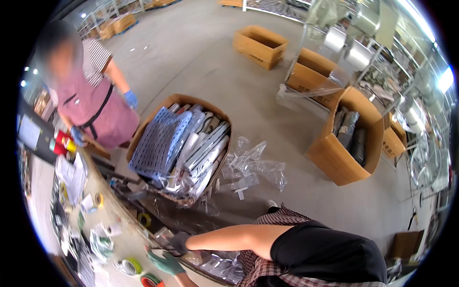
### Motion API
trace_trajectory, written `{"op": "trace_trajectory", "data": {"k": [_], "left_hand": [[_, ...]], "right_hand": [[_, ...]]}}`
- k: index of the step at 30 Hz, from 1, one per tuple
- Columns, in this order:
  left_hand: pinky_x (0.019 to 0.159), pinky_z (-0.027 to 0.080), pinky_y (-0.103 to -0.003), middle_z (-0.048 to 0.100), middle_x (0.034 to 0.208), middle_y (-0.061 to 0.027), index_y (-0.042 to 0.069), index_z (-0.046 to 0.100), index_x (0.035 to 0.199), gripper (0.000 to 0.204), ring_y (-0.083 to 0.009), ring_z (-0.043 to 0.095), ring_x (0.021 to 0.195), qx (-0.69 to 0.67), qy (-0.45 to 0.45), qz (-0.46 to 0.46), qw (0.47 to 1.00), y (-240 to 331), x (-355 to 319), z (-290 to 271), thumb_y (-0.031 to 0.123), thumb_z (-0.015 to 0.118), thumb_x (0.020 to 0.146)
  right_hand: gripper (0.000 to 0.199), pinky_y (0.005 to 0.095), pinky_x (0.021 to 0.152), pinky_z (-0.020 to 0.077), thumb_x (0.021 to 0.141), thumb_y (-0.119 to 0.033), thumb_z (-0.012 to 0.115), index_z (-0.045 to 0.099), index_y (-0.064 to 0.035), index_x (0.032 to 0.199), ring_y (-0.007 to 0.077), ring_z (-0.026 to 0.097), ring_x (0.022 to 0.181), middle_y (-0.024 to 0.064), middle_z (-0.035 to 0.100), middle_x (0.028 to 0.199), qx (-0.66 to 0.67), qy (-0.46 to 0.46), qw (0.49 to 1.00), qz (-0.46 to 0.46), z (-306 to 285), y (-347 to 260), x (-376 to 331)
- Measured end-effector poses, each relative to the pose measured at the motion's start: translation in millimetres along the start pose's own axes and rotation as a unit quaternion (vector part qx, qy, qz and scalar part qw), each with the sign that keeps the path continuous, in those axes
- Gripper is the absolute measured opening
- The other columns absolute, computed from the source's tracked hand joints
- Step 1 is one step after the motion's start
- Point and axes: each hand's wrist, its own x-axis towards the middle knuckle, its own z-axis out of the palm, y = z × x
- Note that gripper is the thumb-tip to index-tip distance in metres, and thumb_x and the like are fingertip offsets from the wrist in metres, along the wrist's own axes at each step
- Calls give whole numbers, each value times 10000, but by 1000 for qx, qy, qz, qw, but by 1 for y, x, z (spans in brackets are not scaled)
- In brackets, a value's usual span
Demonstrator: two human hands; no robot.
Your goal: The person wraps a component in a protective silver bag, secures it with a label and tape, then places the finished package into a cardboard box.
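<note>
At lower left of the frame, the gray-gloved right hand (180,243) bends beside a clear plastic package (164,234) at the workbench (125,226) edge; the green-gloved left hand (165,262) extends its fingers nearby. Neither hand's hold can be told. A slack grip could drop the package.

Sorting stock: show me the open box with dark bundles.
The large box right of the crumpled plastic; its bundles are dark, whereas the box beside the co-worker shows blue sheeting.

Cardboard cartons (253,51), plastic film rolls (359,55) and a workbench (119,217) with tape rolls (137,266) show a packing workshop.
</note>
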Motion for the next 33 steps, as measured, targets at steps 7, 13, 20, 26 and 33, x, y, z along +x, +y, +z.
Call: {"op": "trace_trajectory", "data": {"k": [7,13,20,26,33], "left_hand": [[776,489,-264,673,932,-47,39,657,968,246,-132,610,847,-409,-373,-208,806,149,-114,79,-8,551,751],[711,511,-290,690,805,-65,56,689,930,197,-135,630,740,-311,-490,-113,806,269,-144,191,60,586,762],[719,505,-325,692,842,-91,62,682,974,227,-190,630,726,-215,-602,-64,766,477,-53,301,89,582,772],[738,499,-298,707,870,-52,71,697,941,170,-172,637,766,-276,-617,-8,737,592,20,419,110,640,786],[802,508,-344,698,966,-106,75,681,1002,216,-237,655,890,-247,-747,186,589,773,88,603,148,570,832]], "right_hand": [[484,440,890,481,841,-384,595,559,-150,1264,352,606,1039,181,623,1158,-57,-11,998,22,-69,292,-232],[412,466,819,493,860,-462,532,629,-116,1062,394,633,928,215,656,1002,-34,210,922,322,-203,431,-453],[362,510,731,491,887,-395,539,544,-64,1036,426,640,841,227,661,862,146,436,826,325,-318,519,-534],[289,442,703,518,921,-239,549,492,-108,1172,276,671,776,135,663,849,390,509,739,205,-405,558,-518],[270,326,569,512,916,-196,566,512,-137,1173,159,606,609,59,600,732,434,690,557,157,-471,601,-577]]}}
